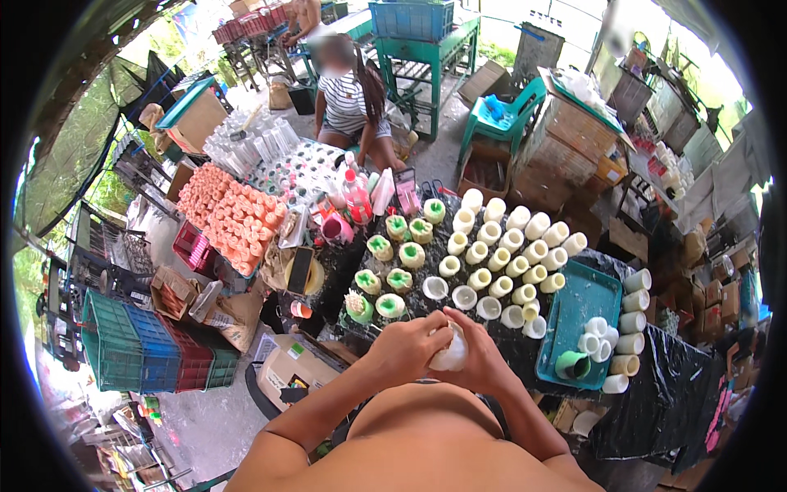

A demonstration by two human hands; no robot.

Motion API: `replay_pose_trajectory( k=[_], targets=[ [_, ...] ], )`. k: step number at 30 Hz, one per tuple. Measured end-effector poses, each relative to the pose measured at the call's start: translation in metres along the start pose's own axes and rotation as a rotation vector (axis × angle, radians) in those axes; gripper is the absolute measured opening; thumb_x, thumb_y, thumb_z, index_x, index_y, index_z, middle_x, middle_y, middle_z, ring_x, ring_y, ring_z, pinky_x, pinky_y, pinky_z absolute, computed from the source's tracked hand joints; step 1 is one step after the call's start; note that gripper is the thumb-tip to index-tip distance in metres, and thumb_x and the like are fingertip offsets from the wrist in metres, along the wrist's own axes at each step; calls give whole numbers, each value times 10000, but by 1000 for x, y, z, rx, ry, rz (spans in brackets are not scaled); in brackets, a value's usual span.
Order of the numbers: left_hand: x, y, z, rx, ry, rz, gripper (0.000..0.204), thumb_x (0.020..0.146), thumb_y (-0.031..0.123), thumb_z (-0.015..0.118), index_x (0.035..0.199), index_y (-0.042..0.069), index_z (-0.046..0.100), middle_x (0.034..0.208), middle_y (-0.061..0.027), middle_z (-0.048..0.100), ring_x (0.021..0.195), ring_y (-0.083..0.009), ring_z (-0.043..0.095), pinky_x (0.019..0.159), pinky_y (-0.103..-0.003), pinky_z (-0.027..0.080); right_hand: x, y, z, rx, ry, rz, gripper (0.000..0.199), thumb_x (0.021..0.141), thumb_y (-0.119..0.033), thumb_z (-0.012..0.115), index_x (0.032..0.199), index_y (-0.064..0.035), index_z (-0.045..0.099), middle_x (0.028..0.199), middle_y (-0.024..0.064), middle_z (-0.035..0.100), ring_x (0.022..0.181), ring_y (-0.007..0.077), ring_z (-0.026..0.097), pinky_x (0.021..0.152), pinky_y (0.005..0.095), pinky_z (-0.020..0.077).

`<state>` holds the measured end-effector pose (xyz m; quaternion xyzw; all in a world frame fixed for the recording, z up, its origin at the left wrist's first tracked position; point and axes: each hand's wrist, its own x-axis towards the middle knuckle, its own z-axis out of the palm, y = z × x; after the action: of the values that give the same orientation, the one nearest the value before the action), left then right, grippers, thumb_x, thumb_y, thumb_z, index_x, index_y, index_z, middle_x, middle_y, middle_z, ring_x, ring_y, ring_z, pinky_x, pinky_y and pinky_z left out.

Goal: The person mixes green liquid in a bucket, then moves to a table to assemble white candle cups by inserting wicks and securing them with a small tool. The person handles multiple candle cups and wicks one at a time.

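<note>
Close to my body, both hands are closed around a rounded white piece (450,355) that looks like wax; its exact form is partly hidden. My left hand (414,343) has its fingertips bent over the upper side. My right hand (482,348) cups it from the other side. Just beyond my fingers, on the black-covered table, are translucent white cups (435,288). Rows of cream hollow cylinders (499,259) stand behind and to the right. Left of those are several pale cylinders with green tops (411,255).
A teal tray (584,283) at right holds white cylinders and a green cup (572,365). Bundled orange pieces (238,217), a red-capped bottle (357,199) and a phone (300,269) lie left. Stacked crates (156,348) stand on the floor. A person (352,98) sits across the table.
</note>
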<state>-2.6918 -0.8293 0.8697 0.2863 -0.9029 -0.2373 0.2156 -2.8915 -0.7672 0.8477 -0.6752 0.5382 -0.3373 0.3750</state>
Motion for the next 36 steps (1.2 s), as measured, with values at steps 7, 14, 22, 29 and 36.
replay_pose_trajectory(
  k=[7,14,22,29,36],
  targets=[
    [3,-1,-15,13,20,61,232,834,89,739,1034,105,624,1008,-45,643,869,-288,696,684,-419,573,-1,1,6,103,36,68,850,694,-236,993,1414,-62,576,1244,164,722,1089,295,739,941,410,597],
    [-2,-12,-16,64,63,35,186,875,82,716,1033,91,619,979,-55,629,855,-298,687,679,-416,560,-5,11,5,120,21,29,833,691,-247,1002,1388,-55,588,1232,156,714,1078,290,737,932,405,592],
    [-2,-4,-6,-105,-16,20,138,933,81,682,1044,68,601,992,-88,635,854,-325,684,687,-430,547,-1,14,-1,342,-81,-83,319,1016,-249,727,1248,-40,659,1252,107,681,1058,224,689,889,329,548],
    [-11,-7,-2,-174,-208,-148,112,973,116,669,1047,56,610,1006,-114,652,881,-361,679,718,-443,538,-11,49,23,736,-287,233,167,1047,-129,681,1166,-14,660,1088,16,717,1078,107,634,934,322,521],
    [-28,-16,0,-371,-72,-281,105,1005,128,672,1067,49,641,957,-140,669,828,-355,671,721,-434,517,-12,49,29,728,-192,335,139,1011,-64,717,1133,-8,680,1005,3,723,955,65,649,839,252,531]
  ],
)
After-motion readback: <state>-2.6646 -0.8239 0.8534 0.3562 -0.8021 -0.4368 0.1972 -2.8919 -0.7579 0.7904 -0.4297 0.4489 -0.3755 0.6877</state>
